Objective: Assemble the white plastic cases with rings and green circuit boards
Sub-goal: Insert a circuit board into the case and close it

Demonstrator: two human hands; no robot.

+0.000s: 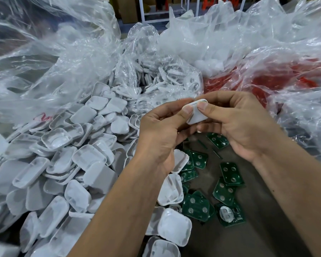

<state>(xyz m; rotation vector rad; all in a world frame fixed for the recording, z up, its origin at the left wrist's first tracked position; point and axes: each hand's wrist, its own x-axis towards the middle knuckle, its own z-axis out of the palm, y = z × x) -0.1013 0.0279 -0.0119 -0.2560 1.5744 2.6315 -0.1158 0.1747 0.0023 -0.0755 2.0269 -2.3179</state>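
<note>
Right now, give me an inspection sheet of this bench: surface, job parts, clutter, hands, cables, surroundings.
Surface: dark bench, bare only at lower right.
Job's things: one white case held up in both hands; heap of cases on the left; green boards loose under the hands; rings in an open clear bag.
Clutter: crumpled clear bags; a bag of red parts at right.
Hands: left hand and right hand both pinch the case, thumbs on top.
Cables: nothing seen.
Surroundings: white frame and boxes behind, blurred.
</note>
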